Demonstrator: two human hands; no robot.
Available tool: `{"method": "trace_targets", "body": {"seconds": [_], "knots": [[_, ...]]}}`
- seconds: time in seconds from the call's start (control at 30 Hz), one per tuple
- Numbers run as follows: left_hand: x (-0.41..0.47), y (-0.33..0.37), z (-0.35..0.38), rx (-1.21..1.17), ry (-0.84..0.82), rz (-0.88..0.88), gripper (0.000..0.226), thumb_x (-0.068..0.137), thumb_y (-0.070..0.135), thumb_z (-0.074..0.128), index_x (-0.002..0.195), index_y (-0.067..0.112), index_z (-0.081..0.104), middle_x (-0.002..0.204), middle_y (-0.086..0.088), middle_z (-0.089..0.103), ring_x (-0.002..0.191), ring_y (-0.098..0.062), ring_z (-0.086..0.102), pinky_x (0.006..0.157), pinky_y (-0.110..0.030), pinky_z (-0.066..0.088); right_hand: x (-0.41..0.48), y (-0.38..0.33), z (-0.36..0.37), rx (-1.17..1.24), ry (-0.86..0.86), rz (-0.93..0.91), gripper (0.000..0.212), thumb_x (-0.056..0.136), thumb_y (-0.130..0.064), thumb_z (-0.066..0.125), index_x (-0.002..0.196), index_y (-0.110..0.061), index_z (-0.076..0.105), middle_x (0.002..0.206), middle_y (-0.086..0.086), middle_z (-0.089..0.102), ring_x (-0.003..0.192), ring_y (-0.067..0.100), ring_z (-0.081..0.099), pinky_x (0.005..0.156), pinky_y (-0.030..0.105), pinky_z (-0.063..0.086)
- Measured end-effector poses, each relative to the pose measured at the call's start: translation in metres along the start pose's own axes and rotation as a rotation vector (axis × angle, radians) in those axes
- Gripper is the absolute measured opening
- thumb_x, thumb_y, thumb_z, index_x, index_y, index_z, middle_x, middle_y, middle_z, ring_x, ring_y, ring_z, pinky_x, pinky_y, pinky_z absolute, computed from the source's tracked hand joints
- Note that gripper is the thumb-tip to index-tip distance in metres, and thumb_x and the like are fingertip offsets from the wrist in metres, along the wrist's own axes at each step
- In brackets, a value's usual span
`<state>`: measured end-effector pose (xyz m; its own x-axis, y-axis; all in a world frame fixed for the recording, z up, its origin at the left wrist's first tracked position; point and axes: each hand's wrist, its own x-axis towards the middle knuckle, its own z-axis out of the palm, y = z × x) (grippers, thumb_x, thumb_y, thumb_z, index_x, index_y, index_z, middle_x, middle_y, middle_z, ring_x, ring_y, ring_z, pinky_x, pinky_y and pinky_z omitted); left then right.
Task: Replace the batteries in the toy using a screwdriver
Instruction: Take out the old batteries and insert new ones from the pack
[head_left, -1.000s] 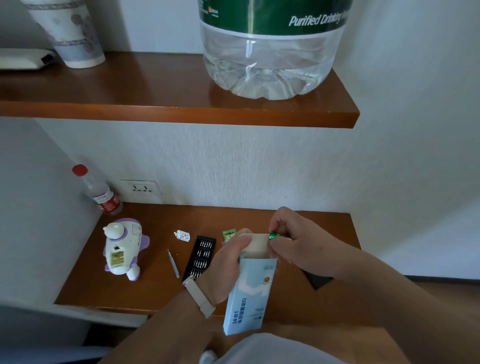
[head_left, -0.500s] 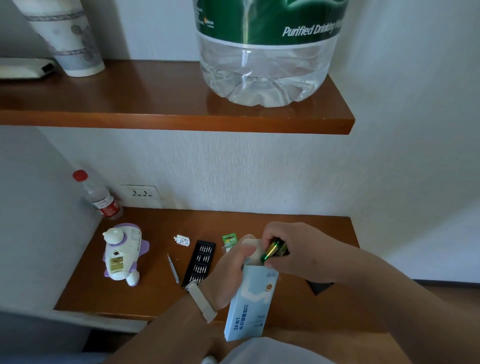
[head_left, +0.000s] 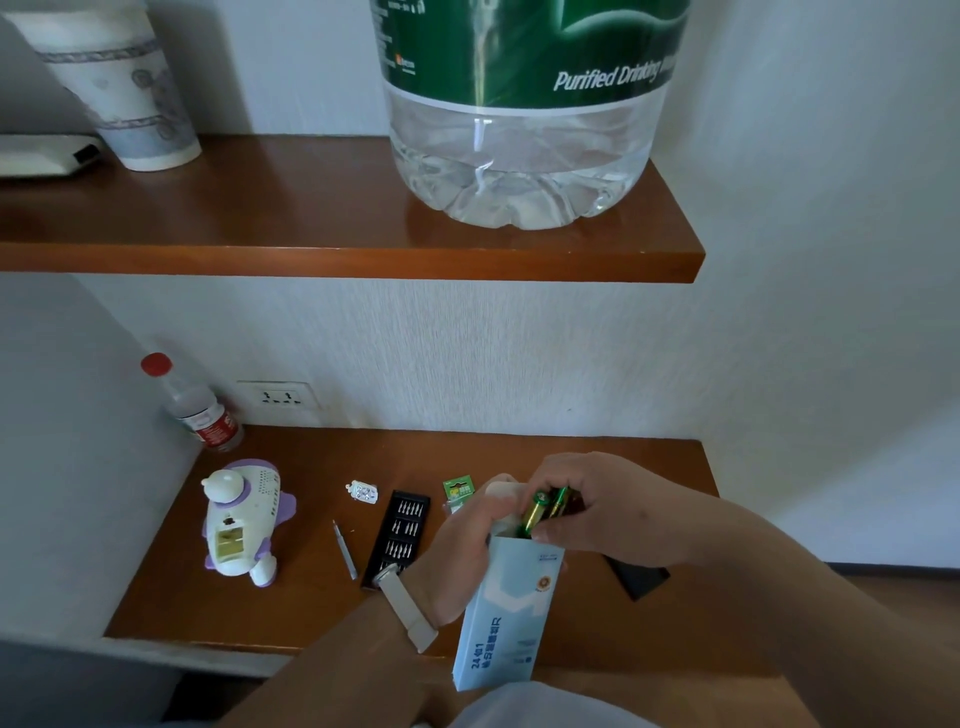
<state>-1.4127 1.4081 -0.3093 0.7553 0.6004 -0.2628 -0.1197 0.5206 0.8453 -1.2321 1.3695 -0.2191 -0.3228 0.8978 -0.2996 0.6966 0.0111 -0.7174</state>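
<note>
My left hand (head_left: 462, 551) grips a tall light-blue box (head_left: 506, 618) upright near the desk's front edge. My right hand (head_left: 597, 506) pinches green and gold batteries (head_left: 543, 509) at the box's open top. The white and purple airplane toy (head_left: 241, 519) lies at the left of the desk with its battery compartment open and empty. A slim grey screwdriver (head_left: 345, 551) lies between the toy and a black tray of bits (head_left: 400, 532). The small white battery cover (head_left: 362, 491) rests behind the tray.
A green battery pack (head_left: 458, 491) lies behind my left hand, a black lid (head_left: 636, 577) to the right. A red-capped bottle (head_left: 195, 405) stands in the back left corner by a wall socket (head_left: 280, 397). The shelf above holds a large water jug (head_left: 524, 114) and a paper cup (head_left: 119, 88).
My right hand has drawn the batteries up out of the box's top; more of them shows now. The left hand keeps the box upright. The camera has tilted down slightly.
</note>
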Motion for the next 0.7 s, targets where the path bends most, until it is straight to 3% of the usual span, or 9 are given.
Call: {"method": "trace_targets", "body": {"seconds": [0.2,0.4,0.57,0.7], "knots": [[0.006,-0.001,0.002,-0.052,-0.004,0.009,0.035,0.081,0.038,0.061,0.093,0.008,0.046,0.093,-0.022,0.056,0.08,-0.032,0.065,0.08,-0.045,0.052,0.005,0.004,0.007,-0.094,0.002,-0.022,0.006,0.094,-0.035,0.061,0.099,-0.033,0.062,0.098,-0.016,0.053,0.09,0.002,0.055,0.076,0.022,0.053],[0.009,0.001,0.001,-0.032,0.017,0.014,0.035,0.089,0.033,0.053,0.11,0.007,0.045,0.101,-0.027,0.052,0.082,-0.035,0.064,0.077,-0.043,0.054,0.006,0.011,0.009,0.045,0.107,-0.026,0.021,0.089,-0.028,0.068,0.087,-0.044,0.054,0.096,-0.019,0.058,0.092,-0.002,0.058,0.071,0.019,0.056],[0.009,0.002,0.0,-0.03,0.087,0.009,0.035,0.08,0.04,0.061,0.09,0.009,0.049,0.086,-0.017,0.053,0.073,-0.023,0.058,0.073,-0.039,0.047,0.004,0.013,0.013,0.127,0.183,-0.032,0.029,0.087,-0.016,0.068,0.09,-0.042,0.054,0.096,-0.016,0.06,0.09,0.007,0.063,0.068,0.022,0.057],[0.006,0.006,-0.001,-0.089,0.04,-0.005,0.031,0.081,0.034,0.058,0.093,0.009,0.046,0.086,-0.019,0.06,0.073,-0.029,0.064,0.072,-0.038,0.053,0.004,0.015,0.015,0.19,0.196,-0.025,0.029,0.09,-0.005,0.059,0.093,-0.034,0.062,0.103,-0.013,0.054,0.094,0.011,0.065,0.075,0.028,0.059]]}}
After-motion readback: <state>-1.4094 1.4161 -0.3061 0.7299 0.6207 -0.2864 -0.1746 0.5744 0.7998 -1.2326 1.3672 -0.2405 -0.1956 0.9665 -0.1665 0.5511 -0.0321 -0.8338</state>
